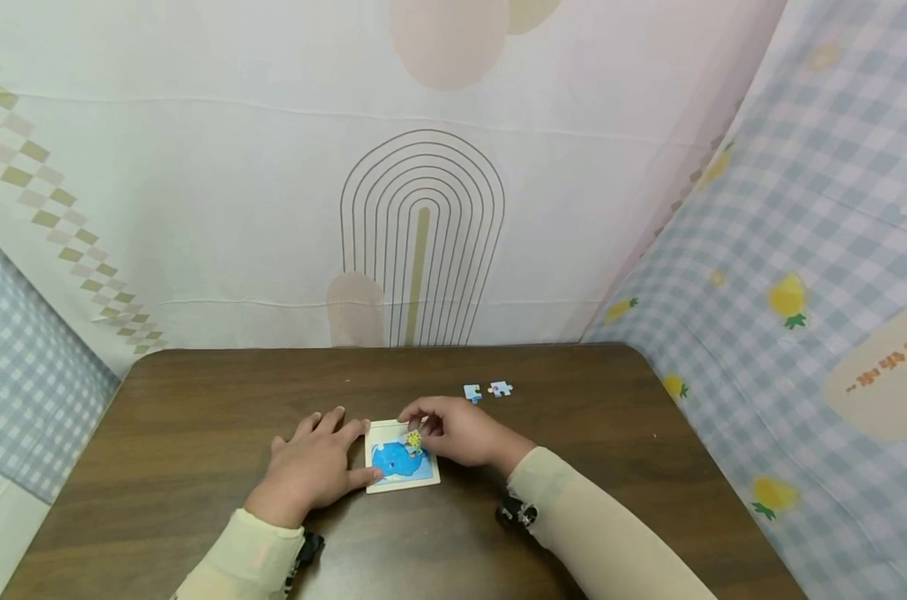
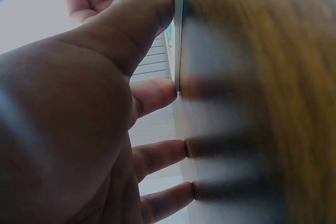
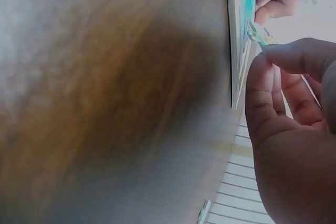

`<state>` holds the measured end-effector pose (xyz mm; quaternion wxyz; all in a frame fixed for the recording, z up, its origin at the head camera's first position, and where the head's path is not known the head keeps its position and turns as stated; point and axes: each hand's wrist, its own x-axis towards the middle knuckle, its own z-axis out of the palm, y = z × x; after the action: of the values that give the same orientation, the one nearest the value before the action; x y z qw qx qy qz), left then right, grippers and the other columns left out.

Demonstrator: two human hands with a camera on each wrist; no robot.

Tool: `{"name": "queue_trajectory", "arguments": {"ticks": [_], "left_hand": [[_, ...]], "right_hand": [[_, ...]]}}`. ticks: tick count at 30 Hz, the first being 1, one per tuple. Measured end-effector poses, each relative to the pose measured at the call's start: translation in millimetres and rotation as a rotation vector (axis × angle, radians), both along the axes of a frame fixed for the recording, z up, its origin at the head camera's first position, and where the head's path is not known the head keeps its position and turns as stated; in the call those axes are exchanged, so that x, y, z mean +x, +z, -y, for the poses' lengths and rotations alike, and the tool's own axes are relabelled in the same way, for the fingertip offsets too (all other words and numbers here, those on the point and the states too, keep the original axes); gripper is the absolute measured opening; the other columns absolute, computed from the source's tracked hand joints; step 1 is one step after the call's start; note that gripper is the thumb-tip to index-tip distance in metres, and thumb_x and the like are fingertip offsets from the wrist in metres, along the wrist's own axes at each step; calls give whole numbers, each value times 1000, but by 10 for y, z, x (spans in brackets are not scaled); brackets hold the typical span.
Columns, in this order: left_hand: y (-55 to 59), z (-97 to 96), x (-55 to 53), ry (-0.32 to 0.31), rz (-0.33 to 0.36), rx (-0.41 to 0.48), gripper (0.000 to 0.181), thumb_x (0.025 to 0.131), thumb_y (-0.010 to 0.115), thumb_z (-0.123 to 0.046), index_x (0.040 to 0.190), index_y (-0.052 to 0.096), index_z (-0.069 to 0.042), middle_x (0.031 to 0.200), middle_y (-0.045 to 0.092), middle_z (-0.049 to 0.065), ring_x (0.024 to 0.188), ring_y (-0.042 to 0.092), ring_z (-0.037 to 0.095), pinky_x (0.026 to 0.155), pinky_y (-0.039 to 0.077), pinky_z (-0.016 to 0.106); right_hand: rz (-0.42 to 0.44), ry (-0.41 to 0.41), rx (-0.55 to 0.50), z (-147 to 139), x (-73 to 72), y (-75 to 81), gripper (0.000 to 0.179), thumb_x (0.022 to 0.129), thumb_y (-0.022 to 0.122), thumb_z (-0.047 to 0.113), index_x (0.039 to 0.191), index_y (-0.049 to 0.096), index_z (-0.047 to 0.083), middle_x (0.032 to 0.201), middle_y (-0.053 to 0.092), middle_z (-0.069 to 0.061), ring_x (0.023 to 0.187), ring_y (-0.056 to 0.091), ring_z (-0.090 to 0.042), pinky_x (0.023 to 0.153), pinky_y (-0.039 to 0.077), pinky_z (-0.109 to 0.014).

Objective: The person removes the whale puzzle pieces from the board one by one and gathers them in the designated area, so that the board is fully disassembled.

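Observation:
A small framed jigsaw puzzle (image 1: pixel 398 482) with a blue whale-like picture lies flat on the table. My right hand (image 1: pixel 461 429) pinches a puzzle piece (image 1: pixel 413 439) with a yellow patch between thumb and finger, tilted over the upper right of the puzzle. In the right wrist view the piece (image 3: pixel 257 34) is seen edge-on, close to the picture surface. My left hand (image 1: pixel 314 462) lies spread at the puzzle's left side. Its thumb rests on the frame's lower left, and its other fingertips touch the frame corner and the table, as the left wrist view shows.
Two loose puzzle pieces, one (image 1: pixel 472 392) beside the other (image 1: pixel 501 388), lie on the table behind the right hand. The brown wooden table (image 1: pixel 198 400) meets a patterned cloth backdrop (image 1: pixel 258 208) at its far edge. Checked cloth (image 1: pixel 724 292) hangs along the right side.

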<state>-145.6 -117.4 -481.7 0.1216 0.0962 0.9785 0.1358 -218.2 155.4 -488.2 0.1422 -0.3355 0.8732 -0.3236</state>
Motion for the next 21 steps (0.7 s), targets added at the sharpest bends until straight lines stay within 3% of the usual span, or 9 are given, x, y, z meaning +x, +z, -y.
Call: {"name": "queue_trajectory", "arguments": {"ticks": [7,14,21], "left_hand": [[-1,1,-2,0,-1,1,89,94,73,-82,167,55,-34,179,42,16,161,42,54,106,37,95],[-8,4,3,1,-1,7,89,94,73,-81,167,55,-34,180,41,17,161,40,55,107,36,95],[-6,3,3,0,3,9,90,94,74,-81,168,54,-33,181,39,17,162,39,55,107,36,95]], "right_hand": [[91,-142,-62,-152,-8,64,19,105,72,8,119,80,19,113,77,6,97,69,-9,84,61,-27],[67,-238,-51,-379,-111,164,16,106,73,10,113,82,21,105,77,5,93,69,-13,76,60,-30],[52,-408,-86,-668,-289,276,16,105,73,8,115,82,16,106,77,-2,94,68,-17,80,59,-34]]}}
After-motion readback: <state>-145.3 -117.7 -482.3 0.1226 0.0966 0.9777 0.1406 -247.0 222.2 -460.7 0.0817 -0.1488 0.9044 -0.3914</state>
